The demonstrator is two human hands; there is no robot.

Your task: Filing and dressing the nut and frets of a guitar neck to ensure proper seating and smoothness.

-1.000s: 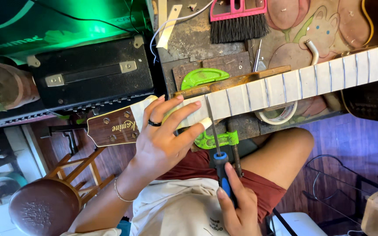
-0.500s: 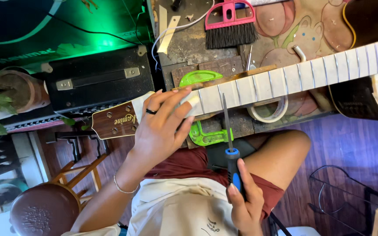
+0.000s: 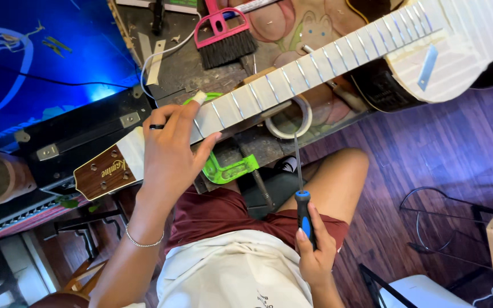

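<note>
Two hands were at work in my view. Nearest me, the right hand (image 3: 315,251) was clenched around the blue-and-black handle of a screwdriver (image 3: 302,194), its thin shaft pointing up toward the bench. Farther out, the left hand (image 3: 172,151) gripped the guitar neck (image 3: 292,80) close to the headstock (image 3: 102,171), fingers curled over the pale fretboard. A green clamp (image 3: 229,170) sat just beneath the neck. Beyond lay a roll of tape (image 3: 289,117) and a pink brush (image 3: 223,37).
</note>
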